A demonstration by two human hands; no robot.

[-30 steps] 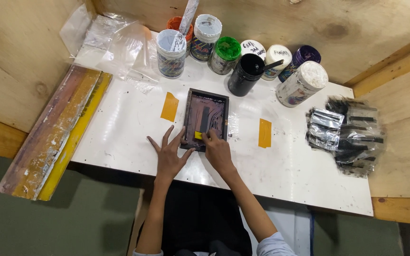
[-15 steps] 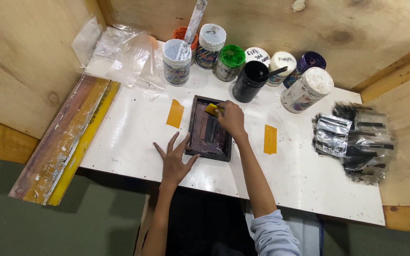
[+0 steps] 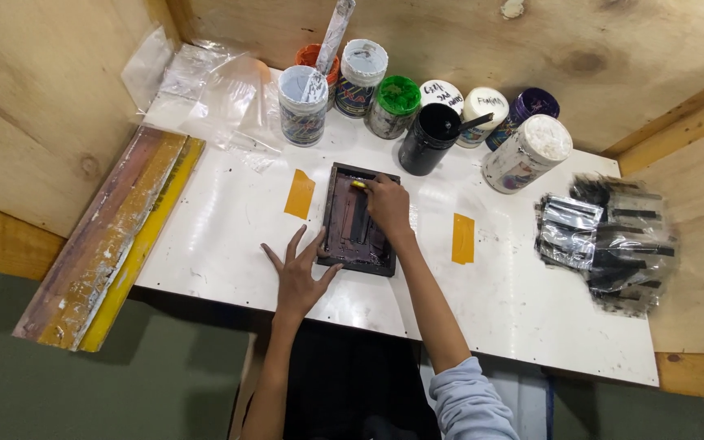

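Pressing down from above in the head view, the right hand (image 3: 388, 207) is closed around a small yellow squeegee (image 3: 358, 185), whose tip shows just beyond the knuckles at the far end of a small dark screen frame (image 3: 358, 221). That frame lies flat on the white table (image 3: 230, 236), directly under this hand. The left hand (image 3: 300, 272) rests open, fingers spread, on the table at the frame's near left corner, with its fingertips touching the frame's edge; it grips nothing.

Just left of the squeegee grip, an orange tape strip (image 3: 300, 194) lies on the table; a second orange tape strip (image 3: 464, 238) lies to the right of the same hand. Beyond the grip, along the plywood wall, stands a row of ink jars (image 3: 393, 106), with a black jar (image 3: 428, 138) nearest to the frame. Well to the right lies a pile of shiny printed pouches (image 3: 609, 240). Far to the left of the open hand, paint-smeared wooden boards (image 3: 107, 244) lean off the table's edge.
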